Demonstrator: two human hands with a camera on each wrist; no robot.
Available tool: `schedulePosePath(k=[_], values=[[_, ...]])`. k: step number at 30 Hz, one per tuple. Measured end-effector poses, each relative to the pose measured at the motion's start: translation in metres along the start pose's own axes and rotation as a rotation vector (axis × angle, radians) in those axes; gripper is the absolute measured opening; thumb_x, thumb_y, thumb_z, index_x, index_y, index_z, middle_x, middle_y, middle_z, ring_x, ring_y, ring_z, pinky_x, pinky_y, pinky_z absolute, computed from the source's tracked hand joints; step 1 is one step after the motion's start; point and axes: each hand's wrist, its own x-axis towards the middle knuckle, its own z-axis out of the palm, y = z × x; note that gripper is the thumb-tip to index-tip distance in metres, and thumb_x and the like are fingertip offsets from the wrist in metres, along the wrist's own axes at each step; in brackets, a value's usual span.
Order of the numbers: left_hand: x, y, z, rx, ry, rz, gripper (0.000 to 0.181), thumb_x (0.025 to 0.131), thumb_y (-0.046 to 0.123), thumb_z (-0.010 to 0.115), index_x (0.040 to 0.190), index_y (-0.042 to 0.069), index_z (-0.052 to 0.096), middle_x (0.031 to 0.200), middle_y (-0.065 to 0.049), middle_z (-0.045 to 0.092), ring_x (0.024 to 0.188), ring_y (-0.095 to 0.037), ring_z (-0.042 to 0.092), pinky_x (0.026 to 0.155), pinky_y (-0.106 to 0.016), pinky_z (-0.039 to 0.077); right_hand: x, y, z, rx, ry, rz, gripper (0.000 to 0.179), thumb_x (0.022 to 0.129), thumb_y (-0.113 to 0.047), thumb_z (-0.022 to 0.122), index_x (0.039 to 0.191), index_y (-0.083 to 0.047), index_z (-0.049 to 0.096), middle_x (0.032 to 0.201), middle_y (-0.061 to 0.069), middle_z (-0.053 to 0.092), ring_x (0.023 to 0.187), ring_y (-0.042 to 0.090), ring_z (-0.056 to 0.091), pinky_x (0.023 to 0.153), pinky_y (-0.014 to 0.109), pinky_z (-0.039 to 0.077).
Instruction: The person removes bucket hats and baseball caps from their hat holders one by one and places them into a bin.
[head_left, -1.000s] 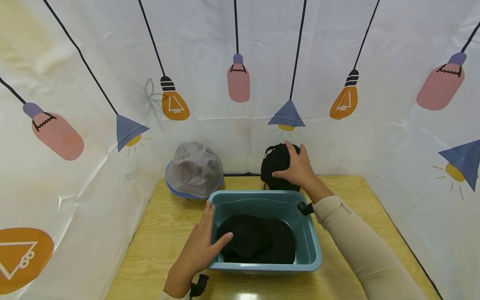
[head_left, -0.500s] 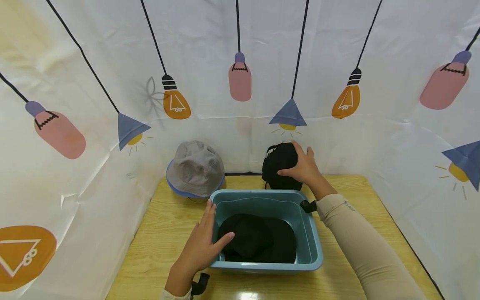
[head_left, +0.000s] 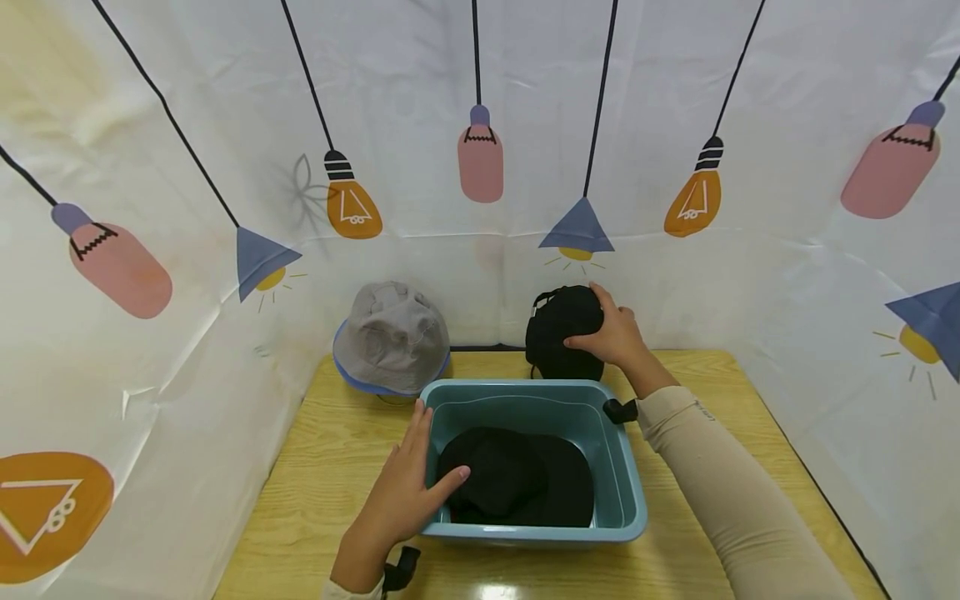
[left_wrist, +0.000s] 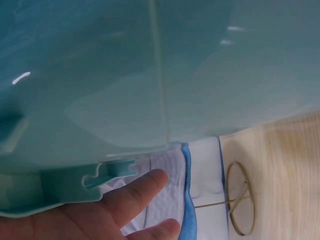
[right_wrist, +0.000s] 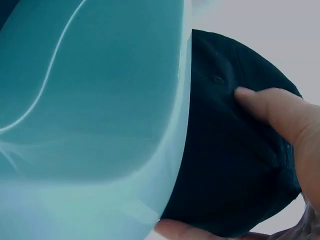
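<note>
A teal plastic basin (head_left: 630, 492) stands on the table with a black brimmed hat (head_left: 498, 475) lying inside. My left hand (head_left: 401, 492) rests along the basin's left side, fingers straight outside the rim and thumb over it. In the left wrist view, its fingers (left_wrist: 142, 192) reach out below the basin wall. Behind the basin, my right hand (head_left: 618, 337) holds a black cap (head_left: 562, 333) by its right side. In the right wrist view the thumb (right_wrist: 265, 102) lies on the cap's crown and fingertips show at its lower edge; the basin's rim hides part of the cap.
At the back left, a grey bucket hat (head_left: 397, 333) with a blue edge sits on a thin wire stand (left_wrist: 240, 200). A white sheet (head_left: 480, 275) printed with lamps hangs close behind the wooden table (head_left: 322, 467) and along its sides.
My right hand has shifted slightly right on the black cap, and its fingers have closed in around the crown. The left hand, basin and grey hat stay put.
</note>
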Motion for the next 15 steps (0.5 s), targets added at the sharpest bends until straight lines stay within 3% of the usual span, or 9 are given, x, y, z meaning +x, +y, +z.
schedulePosePath(k=[15], values=[[0.001,-0.001,0.001,0.0,-0.001,0.004,0.1,0.097,0.063,0.062,0.168,0.016,0.01,0.176,0.002,-0.006,0.16,-0.028,0.019,0.119,-0.073,0.021,-0.005,-0.001,-0.015,-0.052,0.06,-0.059,0.092,0.088,-0.027,0.08,0.164,-0.02,0.029,0.144,0.034,0.049,0.13,0.053,0.046,0.106,0.069,0.042]])
